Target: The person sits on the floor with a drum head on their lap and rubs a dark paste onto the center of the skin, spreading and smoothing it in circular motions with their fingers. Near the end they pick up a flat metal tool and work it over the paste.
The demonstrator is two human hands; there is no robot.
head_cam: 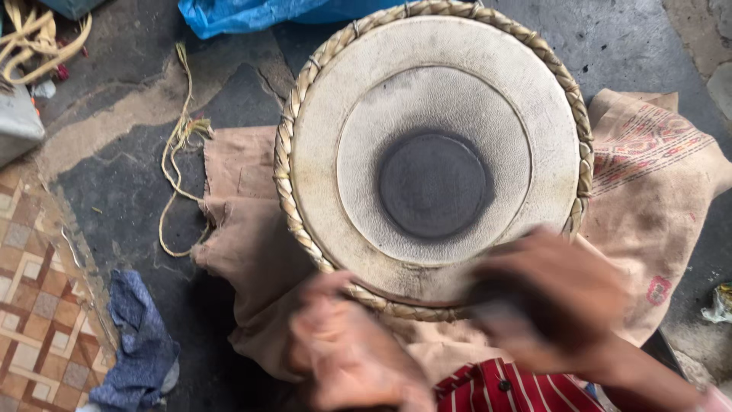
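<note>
A round drum (358, 130) with a pale skin head, a dark central disc and a braided rim stands on a tan cloth (244, 221). My left hand (347, 351), blurred, sits at the drum's near rim. My right hand (549, 297), also blurred, hovers over the near right edge of the drumhead, closed around a dark object (496, 301) whose shape I cannot make out.
A pale cord (179, 152) lies on the dark floor at the left. A blue rag (137, 343) lies at the lower left beside patterned tiles (34, 305). Blue plastic (244, 14) lies at the top, red striped fabric (503, 389) at the bottom.
</note>
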